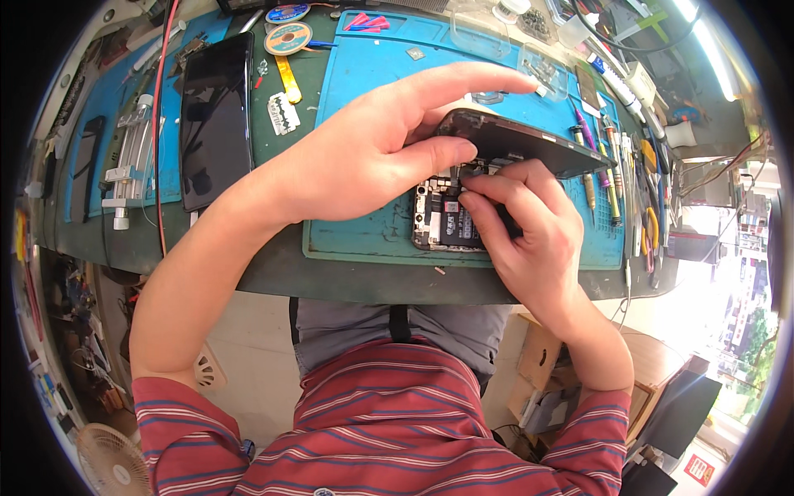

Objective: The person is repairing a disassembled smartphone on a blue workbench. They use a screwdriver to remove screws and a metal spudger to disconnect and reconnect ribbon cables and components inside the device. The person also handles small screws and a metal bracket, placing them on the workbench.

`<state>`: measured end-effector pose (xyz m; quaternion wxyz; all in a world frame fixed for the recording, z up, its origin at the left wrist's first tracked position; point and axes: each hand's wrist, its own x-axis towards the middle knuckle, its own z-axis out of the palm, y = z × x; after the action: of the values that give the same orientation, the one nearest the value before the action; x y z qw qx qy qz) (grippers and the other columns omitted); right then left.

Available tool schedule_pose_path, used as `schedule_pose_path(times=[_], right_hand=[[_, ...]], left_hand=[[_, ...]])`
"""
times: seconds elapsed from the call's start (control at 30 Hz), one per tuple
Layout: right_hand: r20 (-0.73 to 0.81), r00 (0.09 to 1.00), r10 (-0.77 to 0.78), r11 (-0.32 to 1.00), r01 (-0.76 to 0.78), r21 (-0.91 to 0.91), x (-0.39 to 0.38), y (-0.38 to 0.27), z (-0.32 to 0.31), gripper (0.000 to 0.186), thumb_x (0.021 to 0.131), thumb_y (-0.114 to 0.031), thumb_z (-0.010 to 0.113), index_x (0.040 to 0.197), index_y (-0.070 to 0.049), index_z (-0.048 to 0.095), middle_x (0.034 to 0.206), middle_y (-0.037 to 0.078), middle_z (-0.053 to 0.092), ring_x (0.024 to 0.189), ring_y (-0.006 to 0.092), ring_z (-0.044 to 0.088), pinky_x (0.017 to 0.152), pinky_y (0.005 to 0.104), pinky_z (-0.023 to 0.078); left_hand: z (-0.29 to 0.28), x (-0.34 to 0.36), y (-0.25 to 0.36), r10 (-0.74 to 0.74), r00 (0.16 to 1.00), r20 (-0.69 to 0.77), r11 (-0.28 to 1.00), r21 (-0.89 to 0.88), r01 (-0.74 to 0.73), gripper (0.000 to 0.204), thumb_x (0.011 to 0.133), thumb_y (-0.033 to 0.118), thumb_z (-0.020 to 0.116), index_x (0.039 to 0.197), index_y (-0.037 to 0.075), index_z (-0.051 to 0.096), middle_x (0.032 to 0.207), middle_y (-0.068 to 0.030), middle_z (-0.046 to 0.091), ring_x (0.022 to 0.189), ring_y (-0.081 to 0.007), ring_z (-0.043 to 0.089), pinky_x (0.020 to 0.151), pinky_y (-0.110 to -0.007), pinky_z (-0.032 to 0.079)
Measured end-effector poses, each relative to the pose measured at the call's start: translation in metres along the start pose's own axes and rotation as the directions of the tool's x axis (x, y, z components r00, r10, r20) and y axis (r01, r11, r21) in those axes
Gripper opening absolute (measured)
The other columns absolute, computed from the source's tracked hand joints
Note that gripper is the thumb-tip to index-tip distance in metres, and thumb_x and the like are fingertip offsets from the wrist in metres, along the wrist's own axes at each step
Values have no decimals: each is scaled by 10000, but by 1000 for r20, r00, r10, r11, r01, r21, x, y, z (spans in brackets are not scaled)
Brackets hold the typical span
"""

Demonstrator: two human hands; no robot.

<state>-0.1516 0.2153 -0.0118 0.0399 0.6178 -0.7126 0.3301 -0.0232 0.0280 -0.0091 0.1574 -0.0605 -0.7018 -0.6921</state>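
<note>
An opened smartphone body [428, 217] lies on the blue work mat, its battery [460, 225] and inner parts bare. Its dark screen panel [517, 140] is raised at a slant along the far side. My left hand [372, 140] holds the panel's left end, thumb on the near face, index finger stretched out beyond its top edge. Over the phone's middle, my right hand [533, 219] is closed, thumb and index fingertips pinched together at the inner parts by the battery's upper edge. Whatever small part sits between those fingertips is hidden.
Left of the blue mat [356, 240] are a large black phone [217, 124], a metal clamp fixture [131, 161], a razor blade [283, 114] and solder spools [288, 38]. Several screwdrivers [614, 178] and pliers [650, 227] line the right side. A clear parts box [543, 70] stands behind the screen.
</note>
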Motion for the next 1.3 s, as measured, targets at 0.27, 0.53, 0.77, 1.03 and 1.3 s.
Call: schedule_pose_path(times=[0.27,0.53,0.77,1.03,1.3], right_hand=[[-4,991,-136,989,135,-55,3,1,2,174,833,-63,823,993,-88,759,916,43,651,794,250,679,678,373,550],[14,985,-169,984,170,-54,4,3,3,201,833,-26,797,1023,-65,745,947,56,636,824,265,677,695,389,562],[30,982,-187,982,188,-33,7,1,-1,201,794,34,824,967,-28,742,932,82,656,801,268,681,690,380,556],[61,987,-148,986,152,-65,2,-3,-3,240,807,41,810,1033,-16,752,950,95,646,807,277,675,696,378,547],[76,987,-143,986,149,-72,-6,3,-7,353,854,-45,793,1204,-40,745,979,74,592,798,257,634,692,369,538]], left_hand=[[-3,-2,-1,34,998,58,985,166,-43,640,991,-128,527,1601,26,414,1612,-95,477,1428,-196,509,1188,-356,428],[-1,-5,-2,100,990,102,962,244,-122,756,925,-145,608,1621,28,368,1634,-99,445,1482,-229,461,1235,-400,404],[-1,-5,-4,113,989,100,953,271,-137,785,902,-156,627,1620,29,370,1633,-111,446,1476,-240,473,1225,-406,421],[1,-5,-10,185,982,45,942,277,-190,759,898,-93,641,1603,98,432,1541,-111,554,1372,-289,579,1156,-383,463],[-3,-5,-4,135,985,111,939,304,-163,770,908,-140,636,1615,29,381,1622,-117,464,1465,-247,491,1214,-409,434]])
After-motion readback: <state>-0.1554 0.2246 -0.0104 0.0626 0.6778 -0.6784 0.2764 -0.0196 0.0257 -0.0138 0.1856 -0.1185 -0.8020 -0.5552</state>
